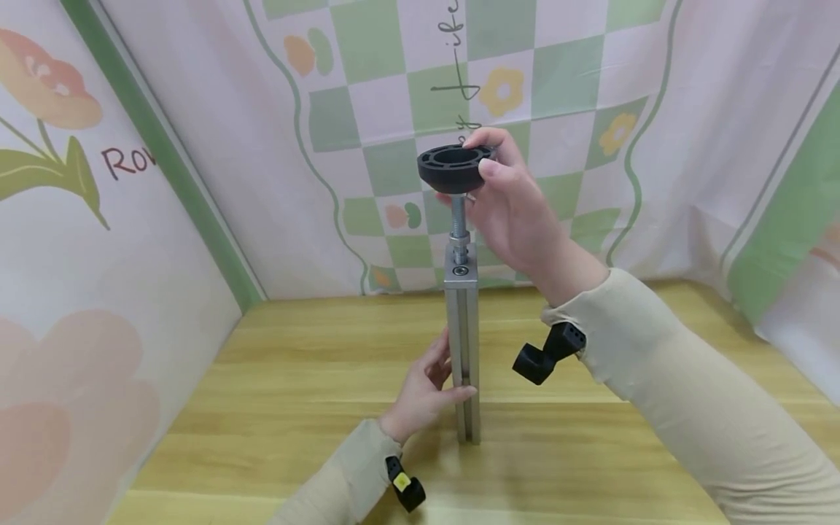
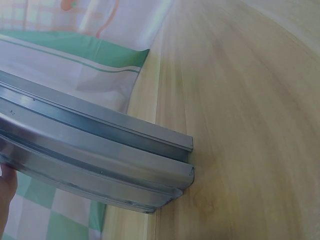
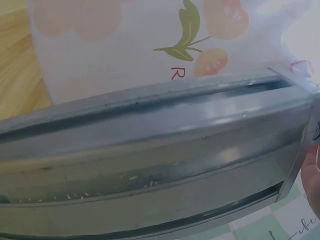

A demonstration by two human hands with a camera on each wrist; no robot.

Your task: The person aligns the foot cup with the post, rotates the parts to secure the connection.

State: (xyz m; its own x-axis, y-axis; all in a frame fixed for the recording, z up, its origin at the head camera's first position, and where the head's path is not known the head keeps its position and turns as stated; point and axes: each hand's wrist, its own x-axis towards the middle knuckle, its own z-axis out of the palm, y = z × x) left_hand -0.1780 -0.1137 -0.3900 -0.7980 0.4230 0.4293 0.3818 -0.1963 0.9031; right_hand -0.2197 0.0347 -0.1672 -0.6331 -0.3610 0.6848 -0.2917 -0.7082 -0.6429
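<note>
A slotted aluminium profile (image 1: pixel 454 335) stands upright on the wooden table in the head view, its end plate (image 1: pixel 461 281) and a bolt at the top. From that plate rises a threaded rod (image 1: pixel 458 211) with a nut (image 1: pixel 460 239), topped by a round black levelling foot (image 1: pixel 446 176), slotted face up. My right hand (image 1: pixel 518 208) grips the foot's right rim, thumb in front. Lower down, my left hand (image 1: pixel 423 394) holds the profile from the left, thumb across its front face. Both wrist views show the profile (image 2: pixel 100 142) close up; its lower end meets the tabletop.
The wooden table (image 1: pixel 295 364) runs back to a green-and-white checked curtain (image 1: pixel 374 168). A printed curtain (image 1: pixel 164 350) hangs along the left side, another at the right. Black mounts (image 1: pixel 541 361) sit on both wrists.
</note>
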